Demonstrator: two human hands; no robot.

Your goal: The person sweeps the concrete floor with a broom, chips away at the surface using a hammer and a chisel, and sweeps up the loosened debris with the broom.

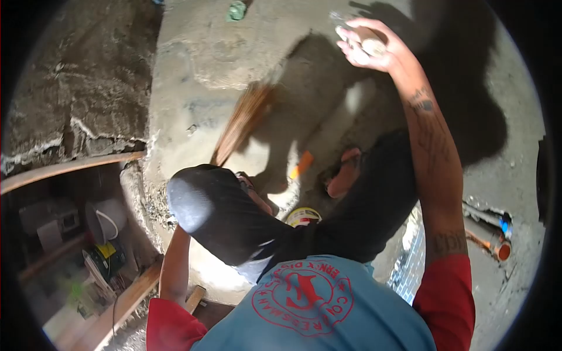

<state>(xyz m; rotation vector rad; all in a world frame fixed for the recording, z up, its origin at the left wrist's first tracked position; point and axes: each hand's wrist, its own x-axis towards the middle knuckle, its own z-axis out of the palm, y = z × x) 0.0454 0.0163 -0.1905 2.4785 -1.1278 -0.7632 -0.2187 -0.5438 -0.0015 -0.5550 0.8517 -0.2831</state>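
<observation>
Head camera view shows a person squatting on a rough concrete floor [193, 134], in a blue shirt [316, 327] with red sleeves and dark trousers [228, 216]. The right arm stretches forward, and its right hand [366, 42] curls partly closed around some pale lumps [373, 47], well above or out over the floor; what they are is too unclear to tell, and something clear and wispy sticks out past the fingertips. The left forearm [174, 257] runs down behind the left knee, which hides the left hand, so whether it grips anything cannot be told. From behind that same knee a broom [243, 120] reaches forward, its brown bristles fanned on or just over the floor and blurred toward the tip. An orange strip [301, 165] lies between the two feet, and a tub with a yellow rim [303, 216] stands just beyond the shirt front, between the thighs. Near the top edge lies a crumpled green scrap [236, 11]. To the right an orange pipe [494, 245] sits in a broken opening in the concrete, while at left a wooden board [73, 171] borders a recess with assorted gear inside.
</observation>
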